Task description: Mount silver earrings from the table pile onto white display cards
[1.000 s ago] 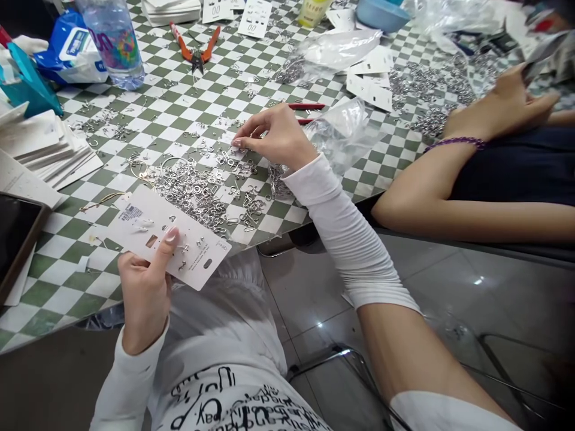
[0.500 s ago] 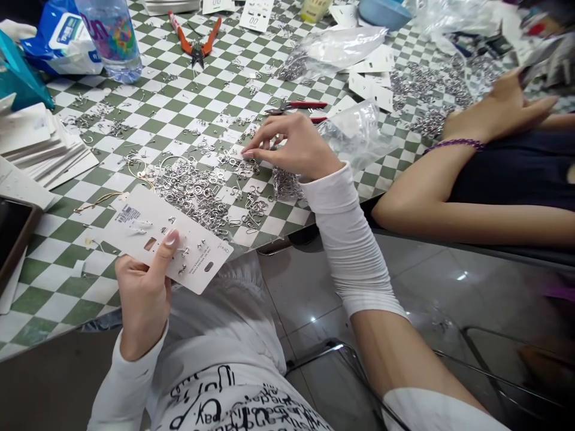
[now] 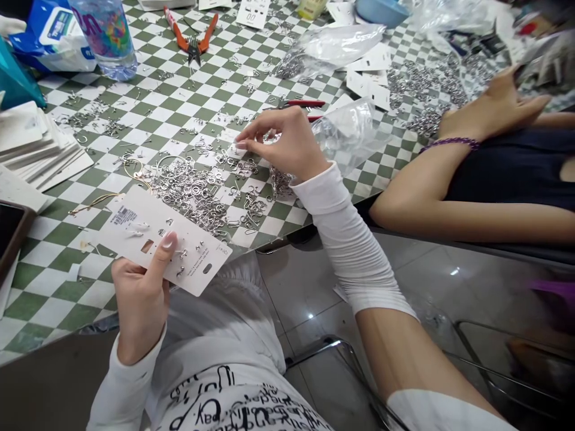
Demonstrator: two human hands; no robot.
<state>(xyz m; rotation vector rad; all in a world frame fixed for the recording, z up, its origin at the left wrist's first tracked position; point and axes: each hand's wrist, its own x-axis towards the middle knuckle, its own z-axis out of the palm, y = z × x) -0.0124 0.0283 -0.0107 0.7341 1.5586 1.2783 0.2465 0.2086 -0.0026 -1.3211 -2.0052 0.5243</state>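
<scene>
A white earring card (image 3: 179,263) with small metal pieces on it is held by my left hand (image 3: 144,293), thumb on top, near the table's front edge. Over the table to the right, my right hand (image 3: 290,140) has thumb and index finger pinched together; whatever is between the fingertips is too small to make out. Just in front of and left of it lies a pile of silver metal findings (image 3: 193,191). Gold wire hoops (image 3: 132,167) rest at the pile's left side. Red-handled pliers (image 3: 305,103) lie behind my right hand, next to a clear plastic bag (image 3: 354,129).
Orange-handled cutters (image 3: 193,42), a bottle (image 3: 108,42), a wipes pack (image 3: 54,36) and stacked white cards (image 3: 36,143) are on the checkered table (image 3: 45,299). A phone (image 3: 13,233) is at left. Another person's arm (image 3: 417,179) rests at right, by more findings (image 3: 426,90).
My right hand has moved slightly left and away from me above the findings. My left hand keeps hold of the card in nearly the same place.
</scene>
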